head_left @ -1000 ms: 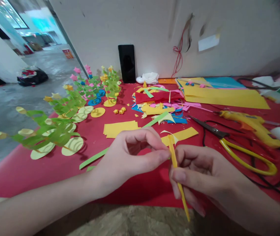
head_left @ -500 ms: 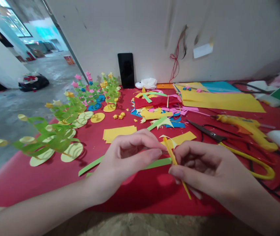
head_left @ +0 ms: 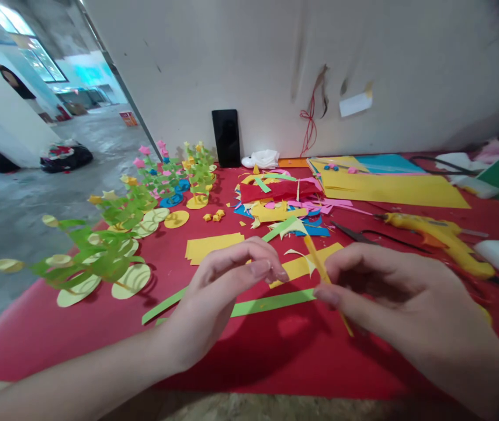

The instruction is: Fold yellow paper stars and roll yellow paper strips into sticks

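Note:
My right hand [head_left: 376, 292] pinches a narrow yellow paper strip [head_left: 316, 257] between thumb and fingers, and the strip slants down toward me. Just left of it, apart from the strip, my left hand [head_left: 236, 280] is closed with thumb against curled fingers; whether anything is between them I cannot make out. Beneath the hands lie a green paper strip [head_left: 271, 303] and a piece of yellow paper [head_left: 288, 271] on the red tabletop [head_left: 249, 362]. Behind my left hand is a stack of yellow paper pieces [head_left: 214, 247]. Small folded yellow stars [head_left: 214, 216] sit behind that stack.
Paper plants [head_left: 96, 251] with green curled leaves and disc bases line the left. Colored paper scraps [head_left: 280, 196] pile in the middle. Scissors [head_left: 351, 233], partly behind my right hand, and a yellow glue gun [head_left: 442, 234] lie right. A black phone [head_left: 227, 139] leans on the wall.
My right hand has moved slightly right with the yellow strip, and my left hand has come away from the strip's upper end. The whole view has shifted slightly downward in the picture.

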Available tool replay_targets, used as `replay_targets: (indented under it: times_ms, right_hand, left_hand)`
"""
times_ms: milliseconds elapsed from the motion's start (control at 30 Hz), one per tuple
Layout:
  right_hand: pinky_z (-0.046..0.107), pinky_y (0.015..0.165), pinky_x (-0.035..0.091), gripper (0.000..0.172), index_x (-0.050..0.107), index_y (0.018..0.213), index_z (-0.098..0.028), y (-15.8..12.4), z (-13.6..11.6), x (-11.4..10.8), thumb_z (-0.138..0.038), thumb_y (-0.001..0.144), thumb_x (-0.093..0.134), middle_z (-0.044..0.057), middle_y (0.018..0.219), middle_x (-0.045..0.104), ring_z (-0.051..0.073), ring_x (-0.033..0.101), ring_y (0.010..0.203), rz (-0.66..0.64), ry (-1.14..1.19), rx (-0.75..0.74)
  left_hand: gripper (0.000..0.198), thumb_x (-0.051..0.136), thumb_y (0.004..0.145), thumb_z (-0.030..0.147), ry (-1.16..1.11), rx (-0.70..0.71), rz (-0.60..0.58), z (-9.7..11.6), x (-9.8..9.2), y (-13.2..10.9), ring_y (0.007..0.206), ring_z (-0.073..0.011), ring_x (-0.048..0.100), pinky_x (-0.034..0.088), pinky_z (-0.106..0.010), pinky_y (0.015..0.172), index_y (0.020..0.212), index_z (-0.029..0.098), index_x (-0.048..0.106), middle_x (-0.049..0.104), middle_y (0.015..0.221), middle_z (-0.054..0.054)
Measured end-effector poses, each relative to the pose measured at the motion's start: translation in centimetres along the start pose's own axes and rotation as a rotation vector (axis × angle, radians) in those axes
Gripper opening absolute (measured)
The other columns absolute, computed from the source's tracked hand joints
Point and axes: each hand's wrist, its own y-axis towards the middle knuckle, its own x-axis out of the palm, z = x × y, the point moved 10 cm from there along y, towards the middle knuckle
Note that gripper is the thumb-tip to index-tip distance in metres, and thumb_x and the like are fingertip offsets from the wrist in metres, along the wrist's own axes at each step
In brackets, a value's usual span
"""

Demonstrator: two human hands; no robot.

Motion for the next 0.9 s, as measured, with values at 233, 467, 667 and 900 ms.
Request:
replay_targets:
  times_ms: [233,467,667,900]
  right_hand:
    - [0.008,0.04,0.041,0.009,0.056,0.067,-0.025,0.1,-2.5,-2.0,-0.023,0.069,0.064,-0.009,0.054,0.059,0.004,0.051,0.044,0.102,-0.216,-0.215]
    - [0.011,0.039,0.041,0.008,0.055,0.069,-0.025,-0.3,-3.3,-2.1,-0.023,0.07,0.063,-0.009,0.054,0.059,0.005,0.051,0.042,0.092,-0.371,-0.295]
    - [0.014,0.035,0.039,0.009,0.054,0.066,-0.023,-0.1,-4.2,-1.3,-0.02,0.07,0.062,-0.007,0.053,0.061,0.006,0.052,0.04,0.074,-0.454,-0.375]
    - [0.021,0.057,0.046,0.003,0.056,0.074,-0.022,-2.2,-5.6,-1.2,-0.019,0.074,0.057,-0.002,0.065,0.065,0.011,0.059,0.057,0.144,-0.61,-0.646]
  left_hand:
    - [0.009,0.055,0.08,0.019,0.018,0.025,0.024,0.0,-0.3,0.2,0.081,-0.0093,0.046,0.038,-0.015,0.072,0.078,0.021,0.063,0.053,0.081,0.002]
    - [0.011,0.059,0.077,0.013,0.083,0.061,0.051,0.3,-0.3,0.1,0.077,-0.0081,0.049,0.04,-0.015,0.07,0.073,0.022,0.063,0.054,0.077,0.002]
    - [0.011,0.059,0.076,0.011,0.07,0.068,0.053,0.5,-0.3,0.1,0.074,-0.0087,0.051,0.042,-0.017,0.069,0.075,0.02,0.064,0.056,0.076,0.001]
    - [0.006,0.058,0.078,0.017,0.065,0.066,0.039,0.5,-0.3,0.3,0.078,-0.0106,0.048,0.04,-0.017,0.069,0.076,0.021,0.062,0.053,0.079,0.0]
